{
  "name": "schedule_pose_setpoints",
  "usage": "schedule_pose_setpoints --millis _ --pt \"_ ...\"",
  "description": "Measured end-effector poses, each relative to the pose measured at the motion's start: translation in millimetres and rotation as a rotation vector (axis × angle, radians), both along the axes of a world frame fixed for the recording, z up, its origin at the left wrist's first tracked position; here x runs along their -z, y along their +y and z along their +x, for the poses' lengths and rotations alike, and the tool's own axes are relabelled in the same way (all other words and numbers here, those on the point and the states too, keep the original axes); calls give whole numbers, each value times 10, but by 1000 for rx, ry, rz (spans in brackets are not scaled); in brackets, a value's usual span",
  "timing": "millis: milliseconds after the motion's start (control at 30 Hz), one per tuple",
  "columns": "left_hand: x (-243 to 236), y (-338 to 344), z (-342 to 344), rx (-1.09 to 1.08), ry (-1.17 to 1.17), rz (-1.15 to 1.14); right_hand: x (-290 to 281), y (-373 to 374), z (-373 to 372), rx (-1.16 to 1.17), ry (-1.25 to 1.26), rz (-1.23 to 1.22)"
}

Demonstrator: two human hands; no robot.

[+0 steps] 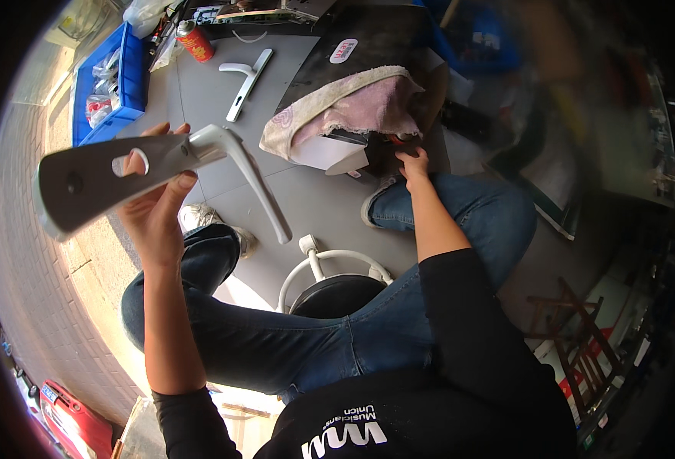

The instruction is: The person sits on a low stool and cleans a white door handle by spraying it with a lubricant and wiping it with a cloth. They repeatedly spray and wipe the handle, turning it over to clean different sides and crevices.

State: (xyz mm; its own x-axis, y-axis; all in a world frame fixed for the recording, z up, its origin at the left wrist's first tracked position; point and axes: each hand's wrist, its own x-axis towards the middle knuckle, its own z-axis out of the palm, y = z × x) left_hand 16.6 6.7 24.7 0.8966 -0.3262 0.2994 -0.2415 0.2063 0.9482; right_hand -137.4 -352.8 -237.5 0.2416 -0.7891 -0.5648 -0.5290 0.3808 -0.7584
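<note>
Currently held, one grey metal lever handle [92, 183] with a long back plate: clamped in the left hand [157, 203], thumb against the near edge, fingers wrapped behind the far edge. Plate extends to the left of that hand; a finger shows through its oval slot; the lever bends off to the right and slants down past the hand.

Right hand [414, 164]: fingers reach into shadow beside a draped stand; whether they are apart or closed on anything cannot be told. A small orange-red item [396, 140] shows just beyond the fingertips.

One pink-and-white cloth [368, 99], ragged at the near edge: beyond the right hand and to its left. One white box-like piece [323, 151]: under the cloth, left of the right hand.

One second lever handle [248, 86], pale, with slotted plate: on the grey tiled floor [310, 206], beyond the left hand and to its right. One red can [193, 42]: farther beyond the left hand. One blue crate [131, 93], containing plastic bags [100, 107]: beyond the left hand, slightly left.

One stool [337, 294], round dark seat, white ring: nearer the body than either hand, between the two.
</note>
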Motion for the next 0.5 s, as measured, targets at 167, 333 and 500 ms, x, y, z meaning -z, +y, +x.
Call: schedule_pose_setpoints --millis 167,333,500 --pt "127 -36 49 7 1 143 880 -388 197 -53 -37 -531" --pt "170 -2 87 -44 -1 220 465 -223 239 -134 -106 -603" --pt "7 -6 96 -177 -83 199 -1077 320 55 -125 -327 -580"
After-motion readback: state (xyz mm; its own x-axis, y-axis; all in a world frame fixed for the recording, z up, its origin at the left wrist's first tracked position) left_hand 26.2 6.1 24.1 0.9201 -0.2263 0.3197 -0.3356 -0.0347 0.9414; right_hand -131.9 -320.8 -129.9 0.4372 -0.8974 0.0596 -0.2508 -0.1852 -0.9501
